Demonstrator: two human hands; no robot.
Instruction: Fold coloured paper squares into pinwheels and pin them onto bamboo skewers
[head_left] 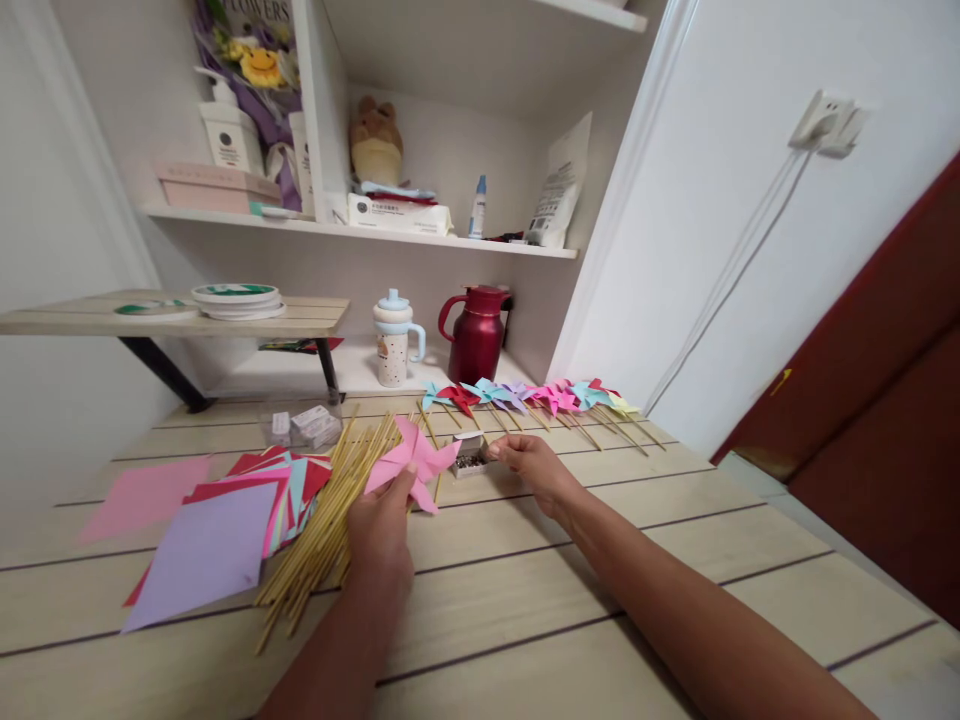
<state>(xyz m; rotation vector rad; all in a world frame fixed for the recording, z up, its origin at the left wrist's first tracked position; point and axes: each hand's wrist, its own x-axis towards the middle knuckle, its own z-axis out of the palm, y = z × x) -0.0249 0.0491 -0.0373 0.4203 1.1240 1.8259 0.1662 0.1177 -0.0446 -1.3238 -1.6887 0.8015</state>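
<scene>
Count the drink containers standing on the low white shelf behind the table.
2: a white sippy cup with a blue lid on the left, and a dark red jug right beside it.

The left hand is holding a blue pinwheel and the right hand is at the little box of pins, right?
Not quite. In the head view the pinwheel in the left hand is pink, not blue. The rest holds: the right hand is at the little box of pins.
</scene>
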